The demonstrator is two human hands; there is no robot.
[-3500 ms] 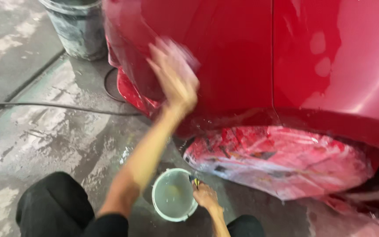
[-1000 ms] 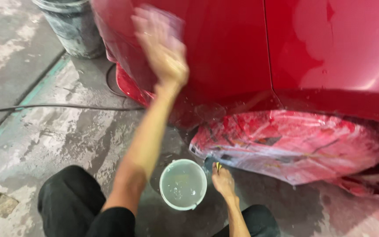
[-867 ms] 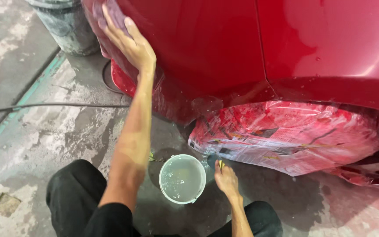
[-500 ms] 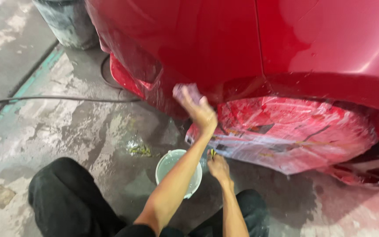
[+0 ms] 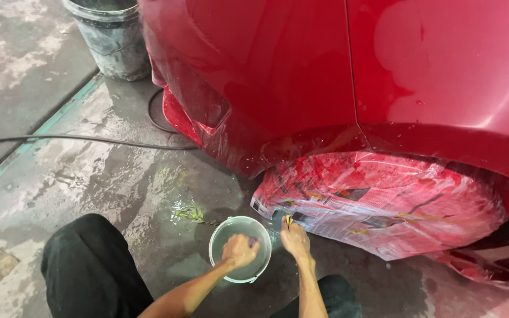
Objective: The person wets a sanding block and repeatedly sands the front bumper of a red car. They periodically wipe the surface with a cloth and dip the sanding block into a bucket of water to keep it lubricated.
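My left hand [image 5: 238, 250] is down in a small white bowl of cloudy water [image 5: 224, 235] on the wet floor, closed around a purple cloth [image 5: 253, 241]. My right hand [image 5: 295, 238] rests on the floor just right of the bowl, pinching a small dark piece with a yellow edge [image 5: 288, 221]. Above both hands stands the glossy red car body panel [image 5: 278, 76]. Paper masking splashed with red paint [image 5: 378, 203] covers the wheel arch beside my right hand.
A dirty grey bucket [image 5: 110, 38] stands at the top left by the car's corner. A black hose [image 5: 78, 140] runs across the wet concrete floor. My dark-trousered knees [image 5: 89, 271] are at the bottom edge.
My left hand has come down off the red panel, where it was rubbing with the cloth, and dropped into the bowl of water. My right hand has stayed by the bowl.
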